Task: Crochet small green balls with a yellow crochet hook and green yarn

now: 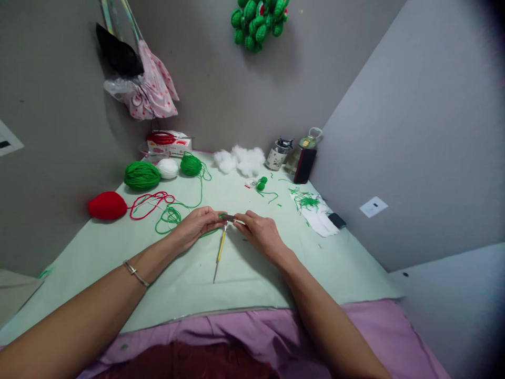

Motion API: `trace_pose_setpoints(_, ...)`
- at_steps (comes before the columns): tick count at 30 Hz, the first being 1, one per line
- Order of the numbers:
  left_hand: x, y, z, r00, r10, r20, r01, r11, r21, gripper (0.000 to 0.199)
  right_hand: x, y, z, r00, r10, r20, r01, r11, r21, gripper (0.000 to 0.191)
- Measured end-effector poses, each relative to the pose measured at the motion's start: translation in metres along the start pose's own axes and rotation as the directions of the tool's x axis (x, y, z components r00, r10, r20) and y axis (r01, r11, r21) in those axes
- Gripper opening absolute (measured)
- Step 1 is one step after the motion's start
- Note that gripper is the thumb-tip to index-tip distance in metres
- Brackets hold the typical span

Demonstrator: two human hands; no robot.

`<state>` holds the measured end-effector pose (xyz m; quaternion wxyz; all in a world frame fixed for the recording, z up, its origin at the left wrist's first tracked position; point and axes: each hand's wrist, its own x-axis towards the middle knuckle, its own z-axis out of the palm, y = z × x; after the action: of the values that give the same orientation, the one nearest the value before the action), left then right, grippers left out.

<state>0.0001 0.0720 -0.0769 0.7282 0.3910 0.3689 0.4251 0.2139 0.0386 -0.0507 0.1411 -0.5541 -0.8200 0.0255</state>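
Note:
Over the middle of the table my left hand [202,221] is pinched closed on a small piece of green crochet work [222,216]. A green strand trails below its fingers. My right hand [258,230] has its fingers closed on a small flat grey metal tool [229,218], whose tip meets the green piece; its exact kind is too small to make out. Just below the fingertips a yellow-handled crochet hook [221,249] points toward me. Loose green yarn [169,217] lies coiled left of my left hand.
Red [108,205], green [142,176] and white yarn balls [168,168] sit at the left. White stuffing [240,160], a patterned can [276,156], a bottle [311,138] and a phone [305,166] stand at the back. Green scraps cover white paper [320,221] at the right.

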Motion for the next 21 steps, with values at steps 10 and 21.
trace_pose_setpoints(10, 0.002, -0.001, -0.001, 0.999, 0.011, -0.039, -0.012, 0.999, -0.031, 0.025, 0.011, 0.031, 0.012, 0.955, 0.122, -0.271, -0.133, 0.991, -0.025, 0.036)
trace_pose_setpoints(21, 0.003, -0.005, -0.007, 0.999, 0.028, 0.04, -0.028, 1.0, 0.011, 0.017, 0.007, -0.005, 0.032, 0.921, -0.376, -0.106, 0.386, 0.917, 0.104, 0.019)
